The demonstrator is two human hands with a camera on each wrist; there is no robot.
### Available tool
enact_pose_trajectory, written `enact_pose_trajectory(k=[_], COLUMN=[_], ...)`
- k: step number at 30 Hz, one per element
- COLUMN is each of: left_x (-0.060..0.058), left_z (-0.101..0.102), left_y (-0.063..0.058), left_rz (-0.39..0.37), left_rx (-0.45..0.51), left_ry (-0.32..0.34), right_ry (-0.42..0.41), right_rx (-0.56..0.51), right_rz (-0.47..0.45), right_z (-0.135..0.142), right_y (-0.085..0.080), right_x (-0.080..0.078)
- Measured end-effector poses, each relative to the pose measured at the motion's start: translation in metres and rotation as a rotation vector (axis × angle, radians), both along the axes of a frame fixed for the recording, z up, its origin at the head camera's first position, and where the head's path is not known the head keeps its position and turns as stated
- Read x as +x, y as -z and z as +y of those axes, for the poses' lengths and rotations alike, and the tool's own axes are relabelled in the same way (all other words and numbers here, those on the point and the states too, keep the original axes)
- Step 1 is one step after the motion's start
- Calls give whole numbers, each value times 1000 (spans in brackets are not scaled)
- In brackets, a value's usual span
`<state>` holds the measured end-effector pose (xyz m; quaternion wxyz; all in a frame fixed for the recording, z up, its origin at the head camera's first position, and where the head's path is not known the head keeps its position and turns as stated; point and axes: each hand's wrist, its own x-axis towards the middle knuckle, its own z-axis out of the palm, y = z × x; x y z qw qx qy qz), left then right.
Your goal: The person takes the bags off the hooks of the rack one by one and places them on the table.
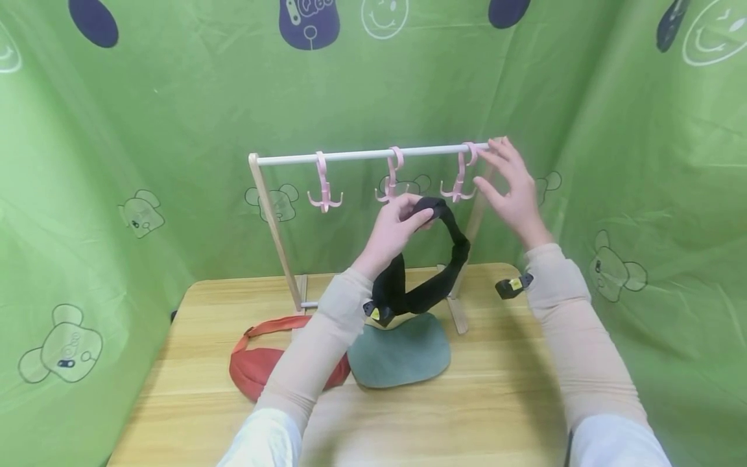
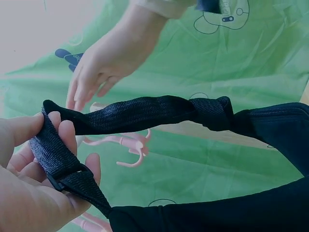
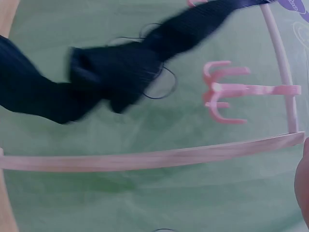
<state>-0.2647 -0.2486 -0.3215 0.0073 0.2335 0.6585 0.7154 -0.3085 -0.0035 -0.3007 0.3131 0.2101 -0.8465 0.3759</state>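
Observation:
My left hand pinches the strap of a black bag between thumb and fingers. The strap makes a loop, and the bag hangs below it; in the left wrist view a zipper runs along its body and a buckle lies by my fingers. Up at the right end of the white rail, my right hand has its fingers extended, with fingertips close to the rail's end and the right pink hook. Nothing shows in its grasp. The black strap hangs in front of and below the hooks.
A middle pink hook and a left one also hang from the rail of the wooden-legged rack. On the wooden table lie a red bag and a teal bag. Green curtains surround the table.

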Motion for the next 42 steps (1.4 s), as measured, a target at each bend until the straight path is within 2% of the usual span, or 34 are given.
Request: enact_pose_trajectory(k=[6, 11, 22, 26, 30, 34, 42], left_x=[3, 4, 10, 12, 14, 16, 16], left_z=[-1, -1, -2, -2, -3, -5, -8], left_y=[5, 8, 14, 16, 19, 23, 37], left_rz=[-23, -13, -13, -14, -16, -23, -49], left_rx=[2, 13, 2, 5, -3, -10, 13], left_ry=[3, 1, -4, 1, -1, -3, -3], right_ry=[-17, -30, -66, -76, -51, -46, -84], right_rx=[-53, -73, -44, -17, 5, 9, -77], right_rz=[-27, -71, -227, -262, -299, -320, -322], right_z=[3, 3, 5, 2, -1, 3, 17], right_y=[38, 67, 117, 130, 139, 149, 159], right_x=[17, 27, 41, 47, 50, 48, 48])
